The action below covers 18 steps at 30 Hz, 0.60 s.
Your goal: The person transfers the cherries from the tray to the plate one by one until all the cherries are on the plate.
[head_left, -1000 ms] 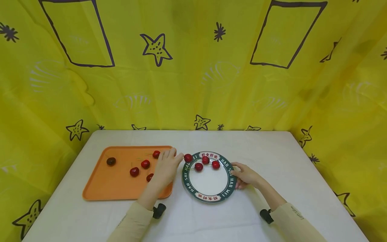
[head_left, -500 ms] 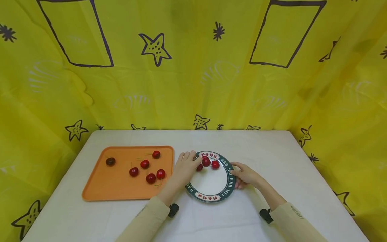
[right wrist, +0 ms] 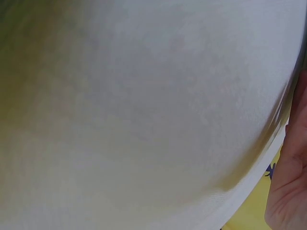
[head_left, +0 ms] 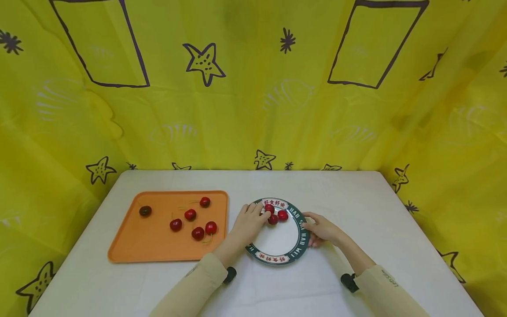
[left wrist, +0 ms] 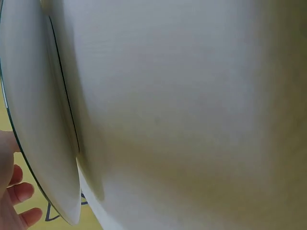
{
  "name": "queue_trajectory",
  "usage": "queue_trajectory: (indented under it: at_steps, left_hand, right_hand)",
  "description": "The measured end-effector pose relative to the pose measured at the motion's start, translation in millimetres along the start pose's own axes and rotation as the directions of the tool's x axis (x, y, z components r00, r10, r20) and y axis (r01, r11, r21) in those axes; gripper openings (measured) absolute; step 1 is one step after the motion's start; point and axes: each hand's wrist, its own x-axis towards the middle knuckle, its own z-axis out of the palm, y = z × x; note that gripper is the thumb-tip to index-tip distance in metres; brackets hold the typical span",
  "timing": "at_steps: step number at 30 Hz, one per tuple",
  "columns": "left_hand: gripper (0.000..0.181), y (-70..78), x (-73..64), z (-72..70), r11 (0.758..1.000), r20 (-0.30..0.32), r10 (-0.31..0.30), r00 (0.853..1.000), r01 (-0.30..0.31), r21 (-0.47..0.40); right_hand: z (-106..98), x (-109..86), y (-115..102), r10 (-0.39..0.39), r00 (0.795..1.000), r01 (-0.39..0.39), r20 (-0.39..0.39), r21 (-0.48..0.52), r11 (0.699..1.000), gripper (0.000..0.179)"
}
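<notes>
While the right hand (head_left: 321, 230) gripped the plate (head_left: 273, 240) by the rim, the left hand (head_left: 250, 220) lay over the opposite edge beside the cherries (head_left: 283, 215); whether its fingertips pinched one could not be told; a tilt from the right hand or a nudge from the left could have rolled one off; between the hands, the rim read "HAO SHI HAO WEI" and 好食好味.
</notes>
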Motion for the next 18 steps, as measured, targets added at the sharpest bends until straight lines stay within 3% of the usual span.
queue_trajectory:
  at_steps: [10, 18]
  left_hand:
    - [0.026, 3.4, 0.7, 0.1, 1.0, 0.141, -0.016, 0.99, 0.017, -0.002]
    - [0.028, 5.0, 0.8, 0.0, 1.0, 0.152, -0.029, 0.988, 0.027, 0.013]
  right_hand:
    - [-0.1, 0.4, 0.2, 0.017, 1.0, -0.017, -0.015, -0.006, 1.0, 0.047]
    - [-0.3, 0.4, 0.2, 0.007, 1.0, -0.007, -0.005, -0.007, 1.0, 0.048]
